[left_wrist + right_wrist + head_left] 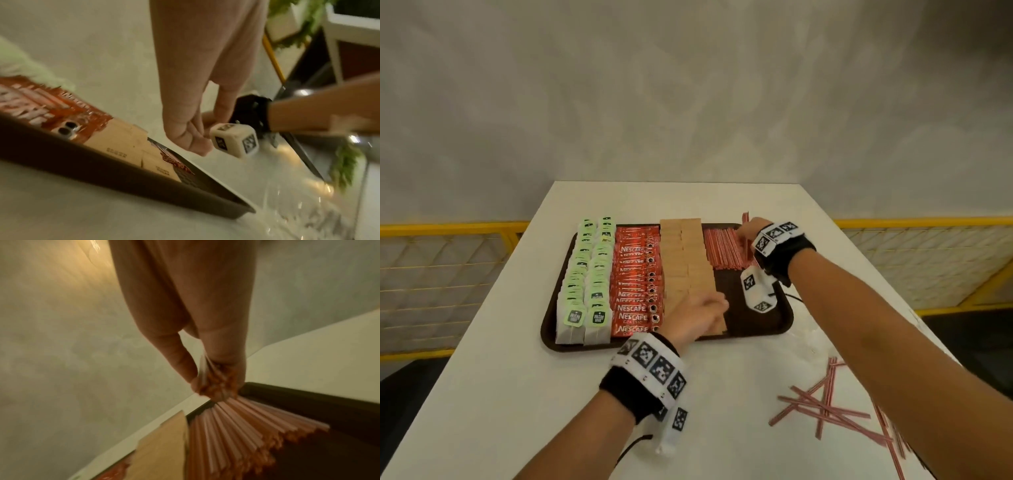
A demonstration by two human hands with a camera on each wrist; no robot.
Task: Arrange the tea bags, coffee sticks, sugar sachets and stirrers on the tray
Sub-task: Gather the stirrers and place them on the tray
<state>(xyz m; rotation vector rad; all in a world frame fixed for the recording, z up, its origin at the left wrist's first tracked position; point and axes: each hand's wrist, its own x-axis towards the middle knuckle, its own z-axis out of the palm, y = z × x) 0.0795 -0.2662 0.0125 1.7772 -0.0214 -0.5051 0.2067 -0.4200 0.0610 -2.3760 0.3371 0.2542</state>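
Observation:
A dark brown tray (756, 320) lies on a white table. From left to right it holds rows of green-tagged tea bags (585, 274), red coffee sticks (635, 281), brown sugar sachets (685, 260) and red stirrers (722, 248). My right hand (748, 229) is at the tray's far right corner. In the right wrist view it (213, 382) pinches the far ends of a fanned bunch of stirrers (236, 426). My left hand (702, 310) hovers over the near end of the sachets, and in the left wrist view its fingers (195, 142) are loosely curled and hold nothing.
Several loose stirrers (825, 404) lie scattered on the table at the near right, under my right forearm. A clear plastic wrapper (811, 339) lies beside the tray's near right corner. A yellow railing (448, 229) runs behind the table on both sides.

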